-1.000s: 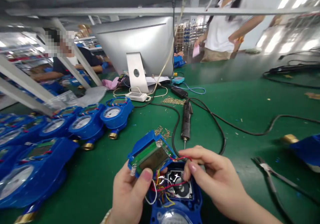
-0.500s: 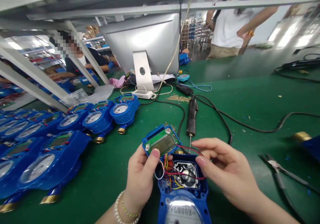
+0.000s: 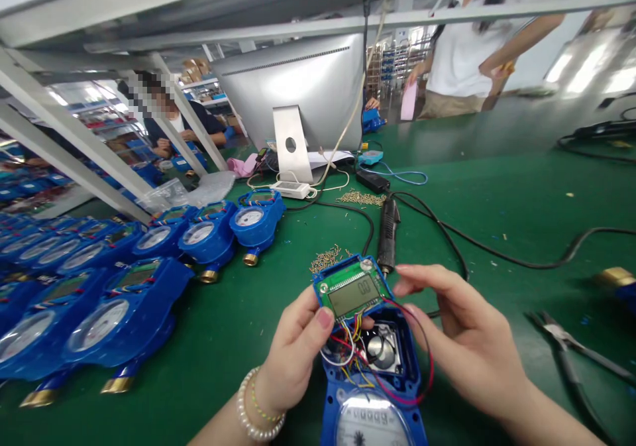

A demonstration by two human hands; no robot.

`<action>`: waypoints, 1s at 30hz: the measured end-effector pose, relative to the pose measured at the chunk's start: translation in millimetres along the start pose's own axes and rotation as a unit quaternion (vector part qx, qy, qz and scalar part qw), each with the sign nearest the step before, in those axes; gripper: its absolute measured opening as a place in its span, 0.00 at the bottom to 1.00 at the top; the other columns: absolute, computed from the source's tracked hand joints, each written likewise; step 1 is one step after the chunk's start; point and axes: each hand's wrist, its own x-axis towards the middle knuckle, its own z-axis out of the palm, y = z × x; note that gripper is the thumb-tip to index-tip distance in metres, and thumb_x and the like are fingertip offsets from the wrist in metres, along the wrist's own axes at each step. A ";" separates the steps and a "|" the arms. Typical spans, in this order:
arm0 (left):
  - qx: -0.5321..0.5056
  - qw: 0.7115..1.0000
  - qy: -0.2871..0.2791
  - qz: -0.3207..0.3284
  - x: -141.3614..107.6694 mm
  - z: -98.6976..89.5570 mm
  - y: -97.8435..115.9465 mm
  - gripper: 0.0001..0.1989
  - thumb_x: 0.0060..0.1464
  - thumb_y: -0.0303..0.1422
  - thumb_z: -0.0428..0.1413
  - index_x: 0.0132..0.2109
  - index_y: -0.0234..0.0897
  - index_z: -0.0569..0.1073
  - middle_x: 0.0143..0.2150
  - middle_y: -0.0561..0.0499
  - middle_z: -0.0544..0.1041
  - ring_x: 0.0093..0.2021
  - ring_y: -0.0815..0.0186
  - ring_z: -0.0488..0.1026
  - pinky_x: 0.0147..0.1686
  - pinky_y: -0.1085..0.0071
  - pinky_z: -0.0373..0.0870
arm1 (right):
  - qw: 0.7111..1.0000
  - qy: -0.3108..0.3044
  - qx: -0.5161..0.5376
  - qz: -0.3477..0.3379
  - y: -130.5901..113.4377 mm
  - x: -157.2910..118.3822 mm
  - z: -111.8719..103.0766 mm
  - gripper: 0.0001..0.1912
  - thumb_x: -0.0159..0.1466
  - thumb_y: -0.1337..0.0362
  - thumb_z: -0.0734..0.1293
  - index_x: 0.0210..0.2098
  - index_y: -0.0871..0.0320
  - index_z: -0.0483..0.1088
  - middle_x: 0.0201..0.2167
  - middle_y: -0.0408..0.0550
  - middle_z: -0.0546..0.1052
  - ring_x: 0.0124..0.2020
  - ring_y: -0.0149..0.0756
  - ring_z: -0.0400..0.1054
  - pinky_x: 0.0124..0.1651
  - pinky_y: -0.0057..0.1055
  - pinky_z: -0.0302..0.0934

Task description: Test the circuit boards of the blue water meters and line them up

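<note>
My left hand [image 3: 301, 343] grips a display module [image 3: 354, 295], a green circuit board with a small LCD screen in a blue frame. The module is tilted above the open housing of a blue water meter [image 3: 330, 403]. Several thin coloured wires link the two, and a looped red-and-black wire [image 3: 428, 346] bulges out on the right. Beside that loop is my right hand [image 3: 467, 333], its thumb and forefinger apart; whether the thumb touches the wire is unclear. Inside the housing a round silvery part [image 3: 381, 352] shows. The meter's dial [image 3: 372, 426] is cut off by the lower edge.
A black electric screwdriver [image 3: 388, 234] lies just beyond the module, its cable running right. Small screws [image 3: 328, 259] are heaped nearby. Pliers [image 3: 559, 333] rest at right. Rows of blue meters [image 3: 199, 234] fill the left. A monitor [image 3: 293, 95] stands behind; two people are farther back.
My right fingers have parted and the red-and-black wire now bows out in a wider loop. The display module has turned flatter toward me. In the background, a pink item now hangs by the standing person.
</note>
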 end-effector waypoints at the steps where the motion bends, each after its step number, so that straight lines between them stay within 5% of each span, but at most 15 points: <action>1: 0.027 0.999 -0.018 0.004 0.6 -1.4 1.3 0.19 0.64 0.40 0.47 0.58 0.41 0.69 0.50 0.44 0.77 0.50 0.54 0.74 0.51 0.59 0.69 | 0.999 0.007 -0.045 -0.023 2.7 -0.7 0.9 0.26 0.62 0.72 0.65 0.58 0.49 0.62 0.47 0.45 0.72 0.49 0.30 0.67 0.55 0.26 0.61; 5: 0.123 0.990 -0.056 0.037 5.2 -7.5 8.0 0.20 0.64 0.44 0.45 0.48 0.39 0.76 0.49 0.44 0.77 0.56 0.52 0.68 0.60 0.56 0.58 | 0.988 -0.068 -0.097 -0.100 7.7 -1.3 3.4 0.39 0.58 0.71 0.68 0.65 0.54 0.50 0.63 0.52 0.57 0.63 0.40 0.54 0.65 0.34 0.51; 8: 0.166 0.982 -0.073 0.058 9.1 -7.3 12.7 0.21 0.63 0.44 0.47 0.37 0.35 0.79 0.43 0.43 0.79 0.56 0.52 0.67 0.63 0.55 0.50 | 0.976 -0.102 -0.101 -0.165 5.9 0.4 4.8 0.33 0.59 0.71 0.68 0.61 0.56 0.56 0.60 0.51 0.63 0.62 0.39 0.55 0.65 0.33 0.52; 13: 0.203 0.974 -0.044 0.093 10.4 -0.3 14.1 0.18 0.64 0.34 0.47 0.27 0.36 0.72 0.39 0.47 0.79 0.53 0.57 0.69 0.56 0.60 0.61 | 0.967 -0.119 -0.098 -0.202 4.3 1.9 4.5 0.28 0.61 0.70 0.66 0.60 0.57 0.57 0.53 0.50 0.71 0.55 0.35 0.64 0.58 0.29 0.58; 15: 0.208 0.970 -0.003 0.122 7.4 -0.4 12.9 0.17 0.66 0.34 0.44 0.33 0.38 0.73 0.41 0.47 0.78 0.53 0.59 0.69 0.56 0.60 0.60 | 0.971 -0.111 -0.101 -0.188 6.3 1.0 2.7 0.25 0.62 0.69 0.64 0.58 0.56 0.60 0.48 0.48 0.74 0.48 0.32 0.68 0.51 0.26 0.61; 18: 0.220 0.951 0.053 0.210 -0.4 -4.3 12.8 0.19 0.63 0.48 0.43 0.43 0.42 0.72 0.46 0.48 0.75 0.54 0.57 0.67 0.60 0.56 0.55 | 0.981 -0.061 -0.140 -0.120 10.0 -0.7 -0.9 0.23 0.61 0.67 0.65 0.56 0.55 0.63 0.44 0.46 0.75 0.42 0.30 0.70 0.44 0.24 0.63; 21: 0.323 0.895 0.012 0.306 -7.2 -6.5 17.3 0.25 0.55 0.57 0.47 0.43 0.43 0.75 0.43 0.48 0.77 0.52 0.54 0.68 0.62 0.53 0.51 | 0.985 -0.002 -0.170 -0.034 11.4 0.2 -3.5 0.23 0.58 0.68 0.68 0.53 0.53 0.65 0.45 0.45 0.76 0.42 0.31 0.72 0.43 0.23 0.65; 25: 0.442 0.822 -0.073 0.351 -7.9 -3.5 28.1 0.09 0.49 0.41 0.61 0.34 0.41 0.74 0.38 0.51 0.80 0.49 0.57 0.72 0.61 0.57 0.55 | 0.987 0.024 -0.150 0.056 9.9 7.9 -5.9 0.16 0.57 0.68 0.67 0.46 0.53 0.70 0.39 0.43 0.78 0.38 0.32 0.73 0.38 0.24 0.67; 27: 0.396 0.852 -0.063 0.336 -5.9 -4.0 31.9 0.06 0.51 0.34 0.61 0.30 0.39 0.71 0.34 0.52 0.80 0.44 0.60 0.74 0.59 0.58 0.58 | 0.986 0.026 -0.145 0.076 8.4 13.0 -8.0 0.14 0.56 0.67 0.67 0.43 0.54 0.72 0.37 0.43 0.78 0.36 0.34 0.73 0.37 0.26 0.68; 30: 0.204 0.940 0.023 0.272 -2.3 -9.6 31.2 0.09 0.60 0.34 0.54 0.32 0.37 0.71 0.26 0.53 0.77 0.34 0.64 0.76 0.52 0.57 0.66 | 0.988 0.004 -0.136 0.075 5.8 18.5 -12.7 0.13 0.56 0.65 0.69 0.41 0.54 0.73 0.40 0.44 0.78 0.39 0.35 0.73 0.39 0.27 0.69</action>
